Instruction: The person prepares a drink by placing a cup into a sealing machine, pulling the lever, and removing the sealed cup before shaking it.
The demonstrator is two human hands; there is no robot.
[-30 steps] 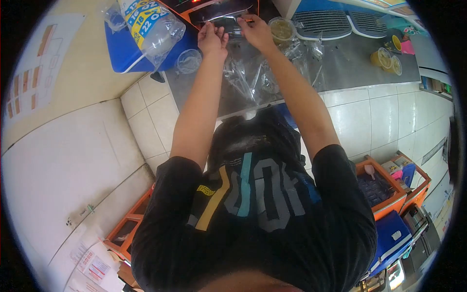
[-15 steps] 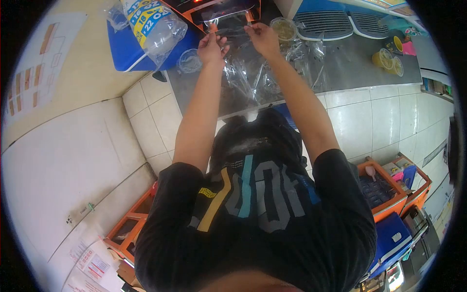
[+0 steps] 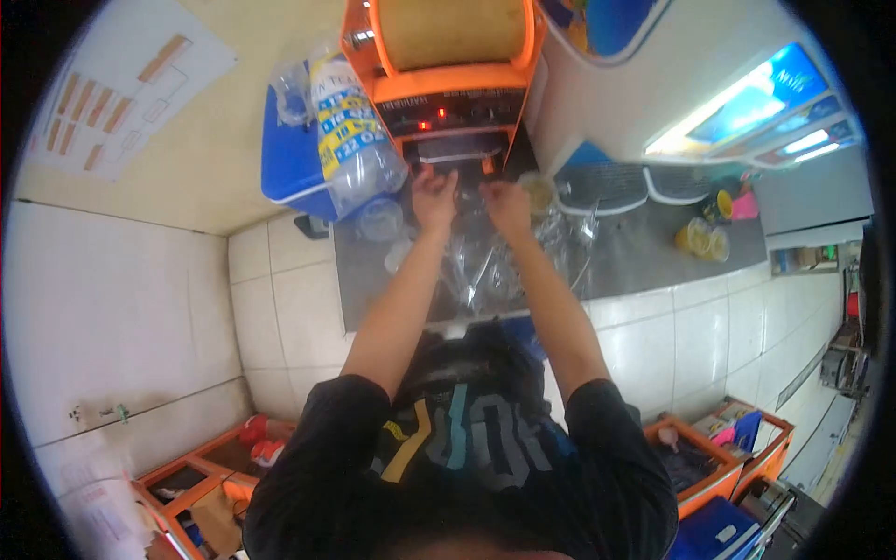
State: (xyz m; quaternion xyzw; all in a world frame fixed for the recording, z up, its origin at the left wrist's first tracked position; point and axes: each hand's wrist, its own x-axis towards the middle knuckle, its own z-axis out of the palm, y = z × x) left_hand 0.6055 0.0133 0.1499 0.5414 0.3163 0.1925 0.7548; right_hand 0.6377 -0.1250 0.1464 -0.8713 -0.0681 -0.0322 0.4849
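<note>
Left hand (image 3: pixel 435 194) and right hand (image 3: pixel 507 203), each apparently pinching one edge of a thin, crinkled clear plastic bag (image 3: pixel 469 189), held above the grey steel counter (image 3: pixel 635 266), just near of the boxy orange sealing machine (image 3: pixel 448 89).

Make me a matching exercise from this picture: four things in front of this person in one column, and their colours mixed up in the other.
Things:
1 machine
2 cooler box
3 filled cups
4 loose plastic bags

Colours:
A blue
B clear
C orange
D yellow

Pairs: 1-C, 2-A, 3-D, 4-B
</note>
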